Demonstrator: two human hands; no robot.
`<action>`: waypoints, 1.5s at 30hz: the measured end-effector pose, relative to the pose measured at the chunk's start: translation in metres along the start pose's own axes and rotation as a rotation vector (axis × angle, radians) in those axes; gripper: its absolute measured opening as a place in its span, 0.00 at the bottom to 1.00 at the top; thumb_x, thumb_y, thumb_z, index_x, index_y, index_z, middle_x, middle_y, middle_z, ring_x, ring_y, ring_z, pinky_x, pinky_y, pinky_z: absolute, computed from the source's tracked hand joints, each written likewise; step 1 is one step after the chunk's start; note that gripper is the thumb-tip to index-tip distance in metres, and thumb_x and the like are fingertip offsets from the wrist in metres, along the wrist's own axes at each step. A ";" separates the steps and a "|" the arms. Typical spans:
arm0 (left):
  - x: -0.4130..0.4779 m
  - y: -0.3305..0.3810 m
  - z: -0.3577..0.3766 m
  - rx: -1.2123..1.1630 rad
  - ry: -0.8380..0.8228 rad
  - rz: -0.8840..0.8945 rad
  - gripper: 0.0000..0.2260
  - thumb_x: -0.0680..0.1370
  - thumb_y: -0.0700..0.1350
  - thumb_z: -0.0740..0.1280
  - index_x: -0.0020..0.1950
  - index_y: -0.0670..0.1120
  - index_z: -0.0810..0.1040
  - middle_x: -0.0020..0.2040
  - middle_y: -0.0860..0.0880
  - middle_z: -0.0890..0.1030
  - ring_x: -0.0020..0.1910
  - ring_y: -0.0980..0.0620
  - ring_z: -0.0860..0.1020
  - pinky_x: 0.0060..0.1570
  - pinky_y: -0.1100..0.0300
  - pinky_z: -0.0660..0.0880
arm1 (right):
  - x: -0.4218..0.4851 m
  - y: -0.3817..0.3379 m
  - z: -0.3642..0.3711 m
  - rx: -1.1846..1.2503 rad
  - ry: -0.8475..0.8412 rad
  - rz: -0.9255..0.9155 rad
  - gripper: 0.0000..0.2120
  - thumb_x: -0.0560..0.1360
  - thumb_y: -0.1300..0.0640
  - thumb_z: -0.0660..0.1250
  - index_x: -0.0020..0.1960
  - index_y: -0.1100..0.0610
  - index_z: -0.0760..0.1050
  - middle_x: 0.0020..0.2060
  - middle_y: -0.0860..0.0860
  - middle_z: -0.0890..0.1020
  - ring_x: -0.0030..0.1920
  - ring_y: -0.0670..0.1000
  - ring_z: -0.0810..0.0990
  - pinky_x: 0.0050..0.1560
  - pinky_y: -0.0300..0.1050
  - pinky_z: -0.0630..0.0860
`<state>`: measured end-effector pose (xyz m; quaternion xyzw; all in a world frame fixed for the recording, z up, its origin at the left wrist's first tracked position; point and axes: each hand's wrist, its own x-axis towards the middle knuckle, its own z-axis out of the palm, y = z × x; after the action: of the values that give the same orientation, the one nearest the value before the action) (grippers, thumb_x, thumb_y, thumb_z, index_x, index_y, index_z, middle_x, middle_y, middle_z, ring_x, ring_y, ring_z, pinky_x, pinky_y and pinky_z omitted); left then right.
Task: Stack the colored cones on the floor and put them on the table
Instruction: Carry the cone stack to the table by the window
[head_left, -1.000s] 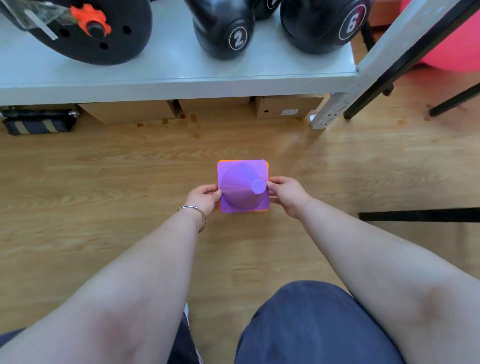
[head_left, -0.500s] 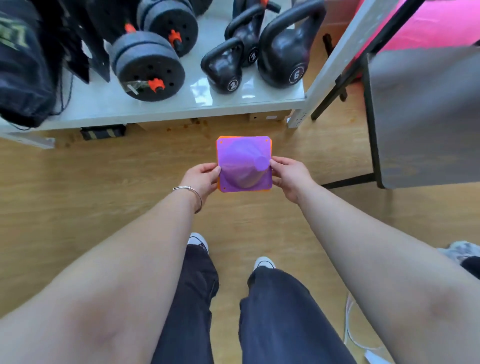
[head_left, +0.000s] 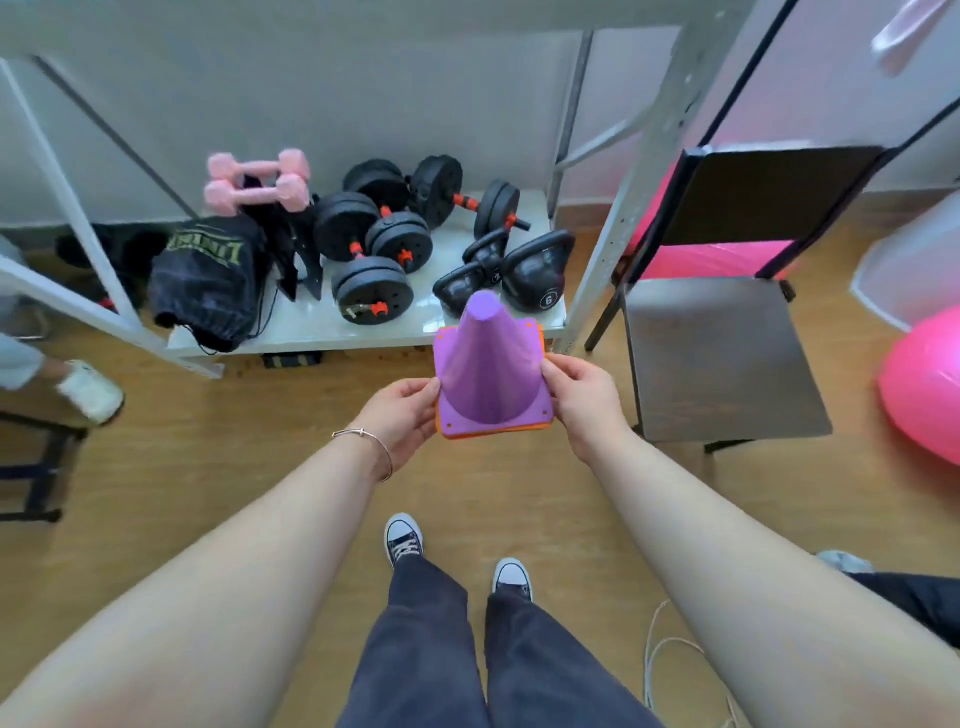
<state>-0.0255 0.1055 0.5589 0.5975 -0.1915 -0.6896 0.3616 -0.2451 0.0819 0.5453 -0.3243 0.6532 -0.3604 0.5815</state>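
Stacking apparently finished: held a cone stack (head_left: 491, 371), purple cone on top, orange base edges showing beneath it, so at least one more cone nested under, exact number not possible to tell. Gripped with both hands at the square base, left hand (head_left: 400, 418) pinching the left edge, right hand (head_left: 584, 402) pinching the right edge, thumbs on the upper face of the base and the other fingers hidden under it. Carried in the air, well above the wooden floor (head_left: 218, 467) and above the shoes (head_left: 405, 540), tip pointing up and tilted a little away. No other cones seen lying on the floor around the stack, though much of the floor was out of view. Seen just right of the stack, a flat grey surface on black legs (head_left: 722, 358), perhaps the table of the task, perhaps a chair seat, not sure which. Seen behind the stack, a low white shelf (head_left: 311, 322) with black dumbbells (head_left: 371, 291), kettlebells (head_left: 535, 270) and pink dumbbells (head_left: 254, 182). Judged as remaining: only to bring the stack over the table and set it down flat on its base, then release both hands. Not yet touching any surface.
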 end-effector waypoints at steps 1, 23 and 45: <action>-0.014 0.013 0.005 -0.003 -0.012 0.018 0.05 0.80 0.43 0.63 0.51 0.42 0.77 0.42 0.47 0.85 0.39 0.54 0.84 0.46 0.61 0.80 | -0.010 -0.015 -0.002 0.004 -0.007 -0.021 0.17 0.71 0.49 0.69 0.56 0.55 0.83 0.49 0.52 0.87 0.51 0.52 0.85 0.56 0.58 0.81; -0.148 0.225 -0.010 0.238 -0.026 0.470 0.16 0.80 0.35 0.58 0.56 0.52 0.80 0.35 0.52 0.84 0.26 0.58 0.77 0.26 0.66 0.74 | -0.104 -0.227 0.078 0.120 -0.102 -0.350 0.12 0.79 0.60 0.65 0.60 0.55 0.82 0.48 0.50 0.87 0.48 0.52 0.86 0.50 0.48 0.82; -0.116 0.323 -0.075 0.205 -0.046 0.539 0.16 0.81 0.38 0.56 0.61 0.50 0.79 0.48 0.49 0.83 0.38 0.55 0.79 0.50 0.56 0.75 | -0.107 -0.308 0.175 -0.061 0.056 -0.548 0.25 0.78 0.64 0.60 0.74 0.54 0.63 0.66 0.54 0.76 0.58 0.51 0.80 0.52 0.48 0.81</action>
<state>0.1366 -0.0126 0.8477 0.5425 -0.4204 -0.5591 0.4652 -0.0577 -0.0075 0.8518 -0.4961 0.5674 -0.4934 0.4343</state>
